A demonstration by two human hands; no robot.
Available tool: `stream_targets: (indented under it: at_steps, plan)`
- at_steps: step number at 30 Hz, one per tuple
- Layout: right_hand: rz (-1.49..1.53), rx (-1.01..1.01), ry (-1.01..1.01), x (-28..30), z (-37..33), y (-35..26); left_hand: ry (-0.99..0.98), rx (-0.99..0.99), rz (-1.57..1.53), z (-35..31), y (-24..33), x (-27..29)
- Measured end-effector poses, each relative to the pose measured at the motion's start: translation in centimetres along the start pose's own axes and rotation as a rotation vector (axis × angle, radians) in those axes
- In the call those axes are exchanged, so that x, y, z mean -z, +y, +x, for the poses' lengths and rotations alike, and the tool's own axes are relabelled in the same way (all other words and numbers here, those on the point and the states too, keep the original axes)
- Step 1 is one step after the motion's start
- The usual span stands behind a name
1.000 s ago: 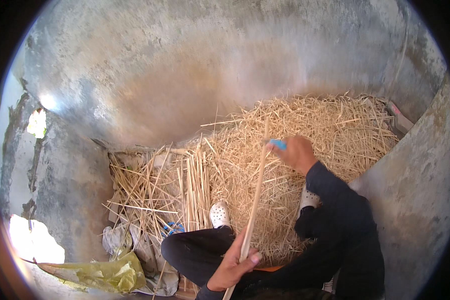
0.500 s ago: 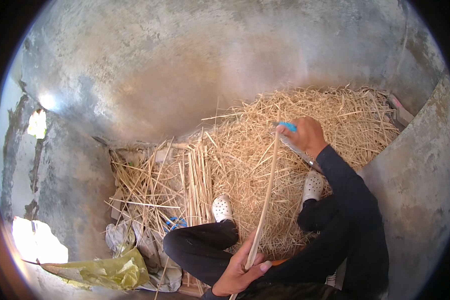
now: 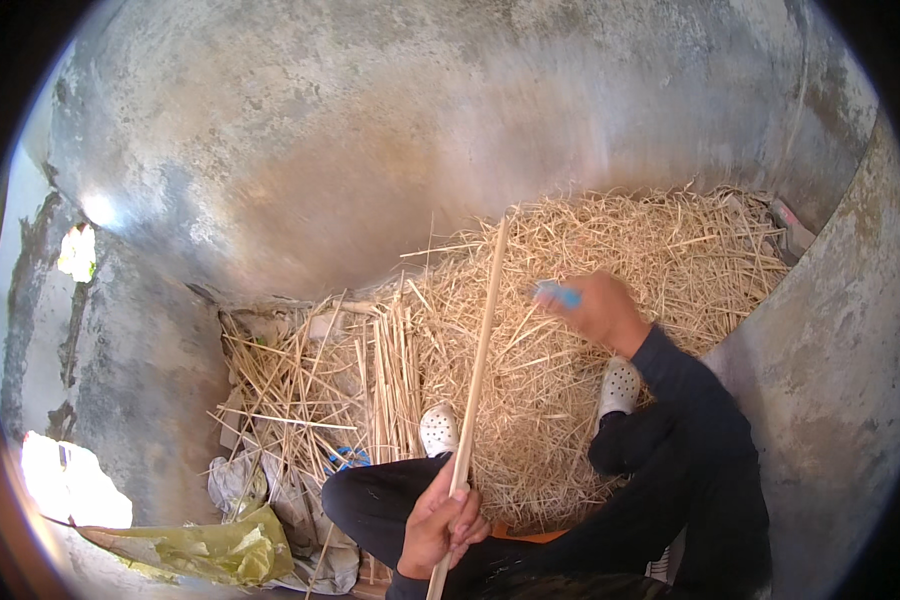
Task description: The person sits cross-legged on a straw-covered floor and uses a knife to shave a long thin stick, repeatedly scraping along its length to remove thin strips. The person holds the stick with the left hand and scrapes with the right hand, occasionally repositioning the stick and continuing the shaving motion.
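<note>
One long pale stick (image 3: pixel 485 340) stands out in front of the seated person, and I can place everything else by it. The left hand (image 3: pixel 445 520) has hold of it near its lower end, thumb and fingers wrapped around the wood. From that grip the stick runs away from the body, its long axis leaning slightly to the right toward the far tip, which shows against a heap of shavings (image 3: pixel 670 250).

Over to the right of the stick, level with its upper part, the right hand (image 3: pixel 602 312) is closed around a small blue tool (image 3: pixel 562 294). Blur keeps me from making out the tool's working end. What matters most from where I stand is the gap: the stick's upper length lies to the left of the tool, roughly crosswise to it, with shavings showing between the two. The right hand is nearer to that upper stretch, the left hand to the bottom end.

Left of the stick lies a row of slats (image 3: pixel 397 375), and farther left a tangle of loose sticks (image 3: pixel 290 370). One white shoe (image 3: pixel 438 432) is just left of the stick; its mate (image 3: pixel 620 385) is well to the right, and beyond the tip rises a stained wall (image 3: pixel 420 130)
</note>
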State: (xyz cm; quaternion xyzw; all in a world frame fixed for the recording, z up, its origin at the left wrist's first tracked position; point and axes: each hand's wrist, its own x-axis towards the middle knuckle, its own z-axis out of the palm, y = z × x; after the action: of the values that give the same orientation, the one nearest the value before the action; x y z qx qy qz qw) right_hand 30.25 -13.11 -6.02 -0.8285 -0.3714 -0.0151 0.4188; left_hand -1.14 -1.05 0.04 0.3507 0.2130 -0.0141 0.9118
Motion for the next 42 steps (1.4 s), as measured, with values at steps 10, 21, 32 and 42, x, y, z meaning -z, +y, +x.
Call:
stream_targets:
  at_steps: [10,21,32,42]
  plan:
    - [-0.115,0.115,-0.117,-2.3,-2.7,-3.3,-0.001,0.022,0.151,1.7,0.5,-1.6]
    - [-0.182,0.1,-0.048,-3.2,-1.5,-0.7,0.052,-0.051,0.445,1.8,-0.1,-1.3]
    - [-0.312,-0.452,0.104,1.3,3.6,7.5,0.021,0.051,0.285,0.6,-0.4,-1.2]
    - [-0.152,0.223,-0.264,-1.9,-4.1,-6.7,-0.08,0.009,-0.187,4.2,0.9,1.5]
